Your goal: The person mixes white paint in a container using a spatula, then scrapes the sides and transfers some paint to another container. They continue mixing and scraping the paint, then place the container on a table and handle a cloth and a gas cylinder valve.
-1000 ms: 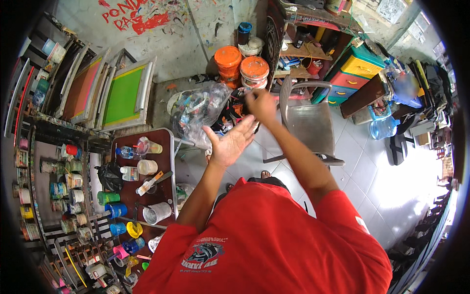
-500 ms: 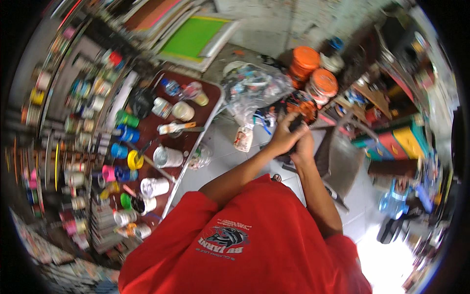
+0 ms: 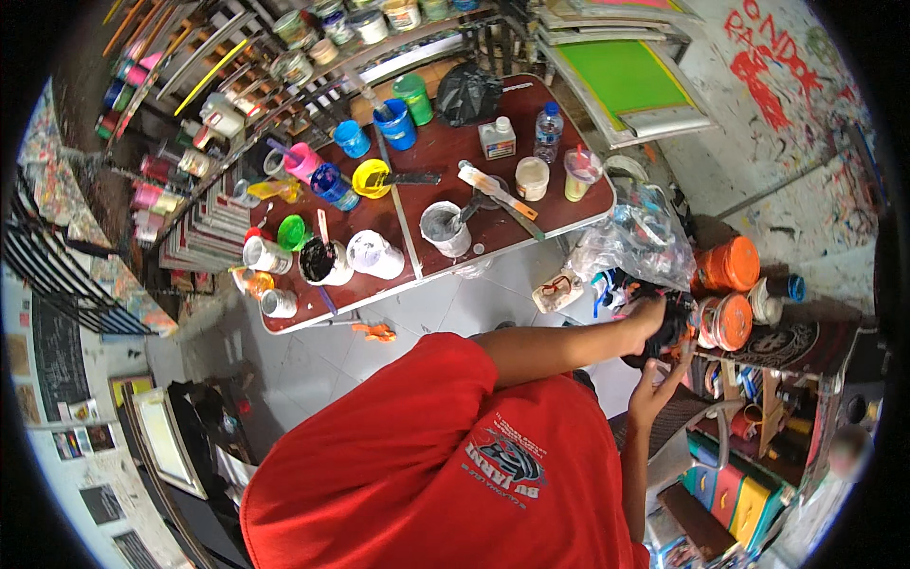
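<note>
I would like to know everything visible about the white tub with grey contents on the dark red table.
The white tub is round and open-topped, seemingly plastic. Grey material, perhaps paint, shows inside; its depth cannot be told. A dark tool leans out over the rim, toward the picture's right. The tub stands upright on the dark red table, near its edge; nothing else visibly touches it.

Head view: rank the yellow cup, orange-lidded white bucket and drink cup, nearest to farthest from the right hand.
From the right hand:
1. orange-lidded white bucket, up and right
2. drink cup, right end of the table
3. yellow cup, farther left on the table
</note>
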The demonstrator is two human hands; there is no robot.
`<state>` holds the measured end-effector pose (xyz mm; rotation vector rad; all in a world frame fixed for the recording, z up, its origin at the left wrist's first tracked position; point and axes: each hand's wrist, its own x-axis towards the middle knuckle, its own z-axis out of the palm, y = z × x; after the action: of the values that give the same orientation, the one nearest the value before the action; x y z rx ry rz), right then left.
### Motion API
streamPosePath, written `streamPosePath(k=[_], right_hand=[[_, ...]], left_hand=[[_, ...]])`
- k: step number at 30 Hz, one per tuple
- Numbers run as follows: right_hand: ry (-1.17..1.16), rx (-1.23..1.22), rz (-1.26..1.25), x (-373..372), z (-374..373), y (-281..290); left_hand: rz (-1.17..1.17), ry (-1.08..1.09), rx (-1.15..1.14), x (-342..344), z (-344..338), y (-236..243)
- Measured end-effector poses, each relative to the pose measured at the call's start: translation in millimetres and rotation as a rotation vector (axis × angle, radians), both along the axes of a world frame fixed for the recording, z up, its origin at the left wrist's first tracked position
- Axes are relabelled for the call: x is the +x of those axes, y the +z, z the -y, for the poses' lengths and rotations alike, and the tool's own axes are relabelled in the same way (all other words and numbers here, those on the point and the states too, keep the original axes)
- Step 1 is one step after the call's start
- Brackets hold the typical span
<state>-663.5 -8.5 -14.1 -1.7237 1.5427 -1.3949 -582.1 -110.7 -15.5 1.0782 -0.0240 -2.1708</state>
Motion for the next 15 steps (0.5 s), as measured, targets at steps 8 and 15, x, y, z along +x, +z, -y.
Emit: streamPosePath(k=[8,15], right_hand=[[-0.075,0.060,-0.247,-46.1,92.1,-12.9],[-0.394,0.070,-0.144,-150.4,199.4,-14.3]], left_hand=[[0.191,-0.040,-0.591,-29.8,-4.8,-16.2],[0.275,-0.484,-1.424,-43.4,40.7,-20.0]])
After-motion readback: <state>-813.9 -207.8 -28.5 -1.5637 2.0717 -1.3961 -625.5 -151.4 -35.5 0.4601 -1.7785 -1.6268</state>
